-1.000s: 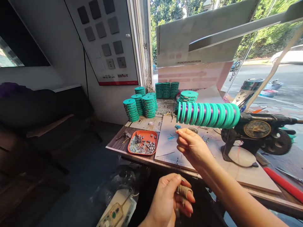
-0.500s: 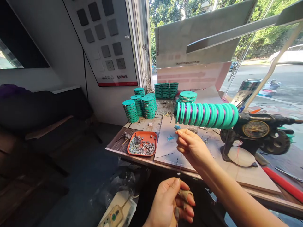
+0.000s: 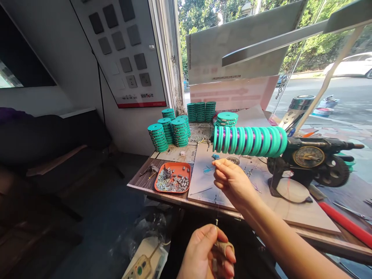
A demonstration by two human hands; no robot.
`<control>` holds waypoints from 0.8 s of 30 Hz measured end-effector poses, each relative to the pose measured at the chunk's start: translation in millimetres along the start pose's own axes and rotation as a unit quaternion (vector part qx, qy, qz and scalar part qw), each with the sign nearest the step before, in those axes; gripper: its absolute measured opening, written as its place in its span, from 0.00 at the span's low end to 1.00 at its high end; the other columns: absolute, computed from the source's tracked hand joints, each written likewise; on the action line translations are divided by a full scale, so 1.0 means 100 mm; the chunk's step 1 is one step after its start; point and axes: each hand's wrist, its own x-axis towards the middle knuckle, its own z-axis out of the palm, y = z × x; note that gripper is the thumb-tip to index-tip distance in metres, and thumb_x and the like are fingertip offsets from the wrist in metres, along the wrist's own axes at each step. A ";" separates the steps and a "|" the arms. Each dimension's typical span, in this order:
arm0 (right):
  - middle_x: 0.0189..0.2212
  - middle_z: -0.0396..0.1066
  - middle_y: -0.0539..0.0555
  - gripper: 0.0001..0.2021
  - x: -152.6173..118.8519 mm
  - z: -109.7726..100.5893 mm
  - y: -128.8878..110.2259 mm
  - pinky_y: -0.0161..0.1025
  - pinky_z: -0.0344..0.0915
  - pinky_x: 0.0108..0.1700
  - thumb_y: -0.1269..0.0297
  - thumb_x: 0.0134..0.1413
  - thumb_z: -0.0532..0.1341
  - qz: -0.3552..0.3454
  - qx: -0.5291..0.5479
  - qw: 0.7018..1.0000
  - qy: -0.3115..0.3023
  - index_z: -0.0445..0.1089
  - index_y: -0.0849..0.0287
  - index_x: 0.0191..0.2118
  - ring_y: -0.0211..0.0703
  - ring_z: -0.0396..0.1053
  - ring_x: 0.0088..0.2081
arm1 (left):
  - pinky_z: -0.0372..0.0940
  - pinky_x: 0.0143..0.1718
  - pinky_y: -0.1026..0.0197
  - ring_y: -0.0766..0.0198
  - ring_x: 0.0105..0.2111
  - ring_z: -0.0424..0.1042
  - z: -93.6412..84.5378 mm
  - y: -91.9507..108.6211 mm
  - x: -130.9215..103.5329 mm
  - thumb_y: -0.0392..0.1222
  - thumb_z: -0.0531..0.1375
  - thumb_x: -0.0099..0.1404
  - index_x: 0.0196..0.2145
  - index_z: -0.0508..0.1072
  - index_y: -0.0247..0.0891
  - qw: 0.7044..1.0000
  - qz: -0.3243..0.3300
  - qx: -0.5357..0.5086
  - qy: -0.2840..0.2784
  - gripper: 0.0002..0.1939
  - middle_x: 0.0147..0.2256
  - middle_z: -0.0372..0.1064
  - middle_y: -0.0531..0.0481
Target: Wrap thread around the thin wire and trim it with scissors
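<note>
My right hand (image 3: 231, 176) is raised over the pale board (image 3: 200, 178), thumb and fingertips pinched on the upper part of a thin line. Below the table's front edge, my left hand (image 3: 205, 250) pinches the line's lower part, and a small whitish piece (image 3: 216, 222) shows just above its thumb. A tan covering wraps one left finger. The line runs roughly vertically between both hands, with small dark bits on it. Above my right hand, a row of green spools (image 3: 250, 140) with purple line sits on the shaft of a black winding machine (image 3: 309, 156).
An orange tray (image 3: 173, 189) of small metal weights lies left of the board. Stacked green spools (image 3: 157, 137) stand behind it. A red handle (image 3: 345, 223) and scissors (image 3: 353, 211) lie at right. A power strip (image 3: 142, 267) is below.
The view has shifted slightly to the right. The whitish piece now stands upright just above my left fingertips, and my left hand is slightly lower. Both hands keep their pinch.
</note>
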 end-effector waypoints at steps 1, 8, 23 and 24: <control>0.10 0.47 0.38 0.11 0.00 -0.01 0.00 0.27 0.38 0.16 0.62 0.37 0.66 0.000 0.000 1.000 -0.001 0.63 0.60 0.23 0.26 0.38 0.14 | 0.60 0.11 0.72 0.72 0.11 0.63 0.00 0.00 0.00 0.49 0.63 0.50 0.22 0.68 0.34 1.000 -0.001 -0.002 0.005 0.15 0.15 0.68 0.51; 0.10 0.46 0.38 0.11 -0.01 0.02 -0.01 0.27 0.37 0.16 0.62 0.37 0.66 0.002 0.000 1.000 0.006 0.62 0.60 0.23 0.26 0.37 0.14 | 0.56 0.09 0.74 0.72 0.10 0.64 -0.05 -0.04 -0.01 0.50 0.64 0.48 0.21 0.68 0.33 1.000 0.001 -0.015 0.014 0.16 0.14 0.69 0.50; 0.09 0.48 0.38 0.12 0.02 -0.01 0.00 0.27 0.37 0.16 0.62 0.37 0.66 -0.004 0.007 1.000 0.009 0.63 0.61 0.24 0.25 0.38 0.13 | 0.52 0.09 0.75 0.71 0.09 0.65 -0.10 -0.06 -0.01 0.53 0.67 0.40 0.18 0.67 0.34 1.000 -0.014 -0.011 0.019 0.20 0.13 0.69 0.50; 0.09 0.48 0.38 0.11 0.02 -0.01 0.00 0.27 0.37 0.16 0.62 0.37 0.66 -0.003 0.007 1.000 0.008 0.63 0.61 0.24 0.25 0.38 0.13 | 0.52 0.09 0.75 0.71 0.09 0.64 -0.10 -0.06 -0.01 0.53 0.67 0.40 0.18 0.67 0.34 1.000 -0.013 -0.011 0.019 0.20 0.13 0.69 0.50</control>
